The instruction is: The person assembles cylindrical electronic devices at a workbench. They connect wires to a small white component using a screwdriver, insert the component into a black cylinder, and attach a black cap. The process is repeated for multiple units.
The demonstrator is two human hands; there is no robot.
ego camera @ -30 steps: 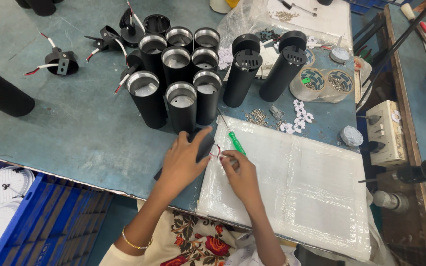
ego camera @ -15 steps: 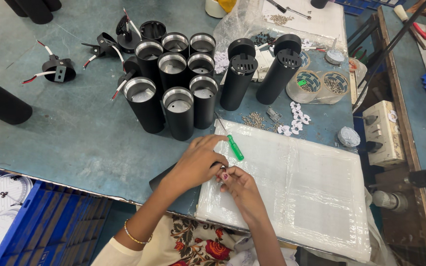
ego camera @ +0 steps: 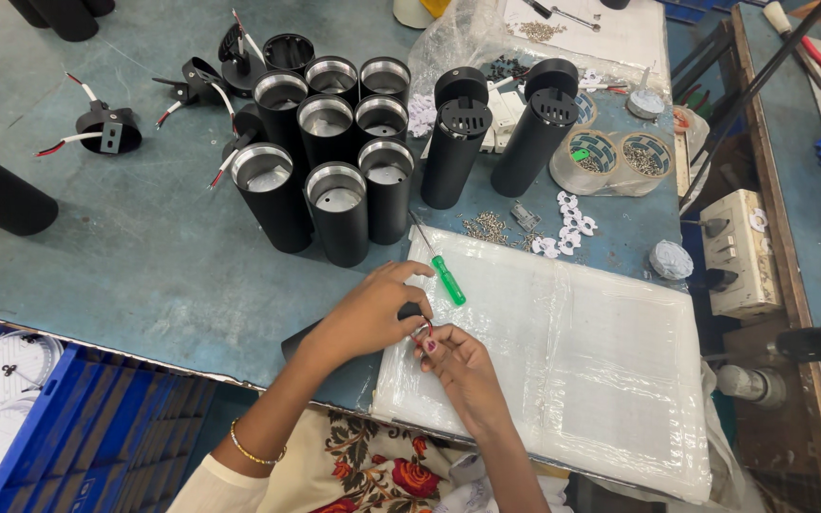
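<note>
1. Left hand (ego camera: 368, 313) curled over a black tube (ego camera: 349, 328) lying on its side at the bench (ego camera: 116, 256) front edge, fingers wrapped round it.
2. Right hand (ego camera: 458, 366) pinched shut, fingertips on a small ring (ego camera: 422, 330) at the tube's end. Hands touching.
3. Green screwdriver (ego camera: 441, 269) lies just beyond the hands, on the edge of a plastic-wrapped white pad (ego camera: 572, 351).
4. Further back: upright black cylinders (ego camera: 334, 161) in a cluster, approx 8, w/ 2 taller capped ones (ego camera: 501, 128) to the right.
5. Loose screws (ego camera: 486, 228) & white clips (ego camera: 567, 223) between pad & cylinders.
6. Blue crate (ego camera: 78, 427) sits below the bench front, left.
</note>
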